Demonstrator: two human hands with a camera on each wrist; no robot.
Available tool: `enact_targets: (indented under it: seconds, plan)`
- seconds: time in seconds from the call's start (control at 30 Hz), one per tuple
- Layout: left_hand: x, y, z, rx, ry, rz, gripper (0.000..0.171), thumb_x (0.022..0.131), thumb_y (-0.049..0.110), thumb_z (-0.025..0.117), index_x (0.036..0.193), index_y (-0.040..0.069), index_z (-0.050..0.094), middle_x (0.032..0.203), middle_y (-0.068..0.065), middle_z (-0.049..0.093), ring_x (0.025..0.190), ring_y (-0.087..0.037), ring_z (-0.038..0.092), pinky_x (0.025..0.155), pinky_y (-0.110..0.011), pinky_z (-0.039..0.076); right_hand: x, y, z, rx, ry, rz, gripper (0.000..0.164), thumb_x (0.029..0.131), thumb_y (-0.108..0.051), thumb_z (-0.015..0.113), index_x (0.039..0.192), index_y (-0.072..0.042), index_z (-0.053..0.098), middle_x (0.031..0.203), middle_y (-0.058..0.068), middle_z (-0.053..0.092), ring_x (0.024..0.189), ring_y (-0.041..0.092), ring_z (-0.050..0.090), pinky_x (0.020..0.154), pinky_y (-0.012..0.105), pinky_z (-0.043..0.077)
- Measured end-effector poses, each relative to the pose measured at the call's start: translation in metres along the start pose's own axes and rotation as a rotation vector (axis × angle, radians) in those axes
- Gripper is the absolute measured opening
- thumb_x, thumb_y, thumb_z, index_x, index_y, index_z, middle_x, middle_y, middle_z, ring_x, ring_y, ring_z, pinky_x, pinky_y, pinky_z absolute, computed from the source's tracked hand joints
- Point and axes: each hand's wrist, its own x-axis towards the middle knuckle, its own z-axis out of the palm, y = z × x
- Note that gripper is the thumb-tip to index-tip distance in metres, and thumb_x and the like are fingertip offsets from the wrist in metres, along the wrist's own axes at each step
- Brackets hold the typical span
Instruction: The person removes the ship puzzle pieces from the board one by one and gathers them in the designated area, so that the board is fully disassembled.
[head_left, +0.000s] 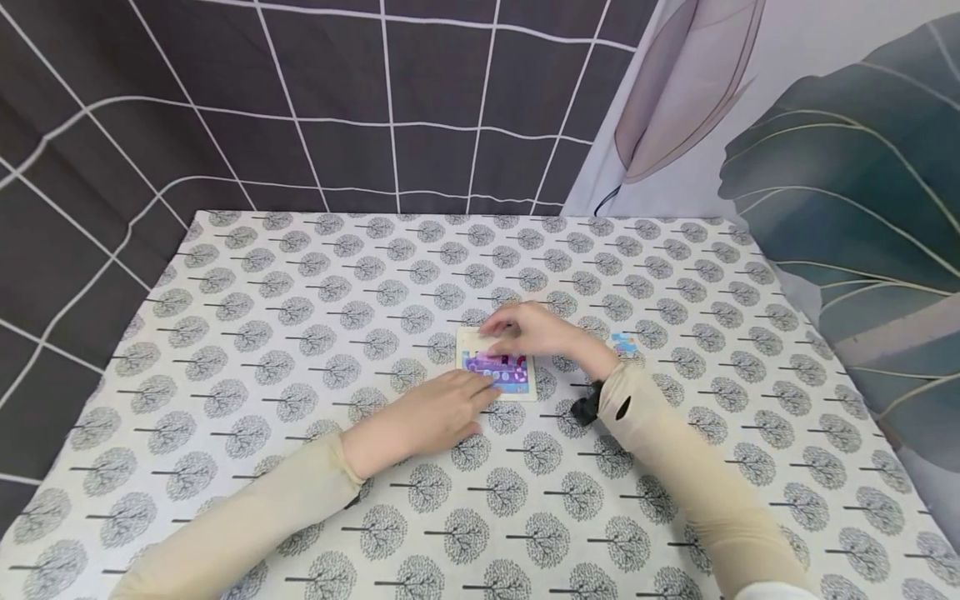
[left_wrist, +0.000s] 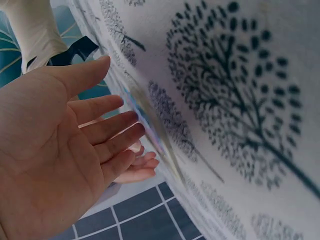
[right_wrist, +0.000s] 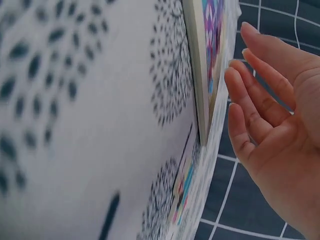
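A small flat puzzle board (head_left: 522, 388) with a pale border and a purple and blue picture lies in the middle of the table. My left hand (head_left: 441, 408) reaches in from the lower left, its fingertips over the picture's lower part. In the left wrist view the left hand's fingers (left_wrist: 112, 134) are nearly straight beside the board's edge. The right hand (head_left: 534, 328) hovers across the board's upper right. From the right wrist, this hand (right_wrist: 280, 105) shows loosely bent fingers with nothing between them, next to the board's thick side (right_wrist: 200, 100).
A loose blue puzzle piece (head_left: 622, 342) lies on the tablecloth just right of the right wrist. The white cloth (head_left: 315, 267) has a tree print. A dark gridded curtain (head_left: 322, 83) hangs behind the table, with a leaf-patterned curtain (head_left: 840, 183) at the right.
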Motion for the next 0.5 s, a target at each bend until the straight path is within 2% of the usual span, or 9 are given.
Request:
enact_targets:
  seconds: [0.17, 0.37, 0.5]
  plan:
    - [0.004, -0.002, 0.004, -0.008, -0.028, -0.002, 0.062, 0.093, 0.036, 0.052, 0.142, 0.001, 0.035, 0.150, -0.016, 0.028, 0.137, -0.028, 0.029, 0.114, -0.039, 0.025, 0.010, -0.004, 0.007, -0.043, -0.053, -0.053, 0.034, 0.078, -0.021, 0.075, 0.109, -0.008, 0.067, 0.102, 0.002, 0.066, 0.094, 0.014, 0.060, 0.086, 0.023, 0.051]
    - [0.007, -0.001, 0.005, -0.007, -0.030, -0.016, 0.062, 0.092, 0.037, 0.054, 0.141, 0.001, 0.038, 0.150, -0.018, 0.028, 0.138, -0.030, 0.029, 0.114, -0.039, 0.026, 0.018, -0.013, 0.009, -0.072, -0.117, -0.042, 0.031, 0.079, -0.021, 0.074, 0.107, -0.009, 0.068, 0.097, 0.000, 0.066, 0.090, 0.012, 0.061, 0.084, 0.022, 0.051]
    - [0.007, 0.001, 0.003, -0.012, -0.047, -0.035, 0.063, 0.092, 0.037, 0.054, 0.142, 0.002, 0.037, 0.150, -0.018, 0.028, 0.138, -0.030, 0.027, 0.115, -0.039, 0.024, 0.020, -0.019, 0.010, -0.106, -0.139, -0.031, 0.029, 0.079, -0.022, 0.073, 0.105, -0.009, 0.068, 0.097, -0.001, 0.067, 0.089, 0.011, 0.061, 0.088, 0.025, 0.049]
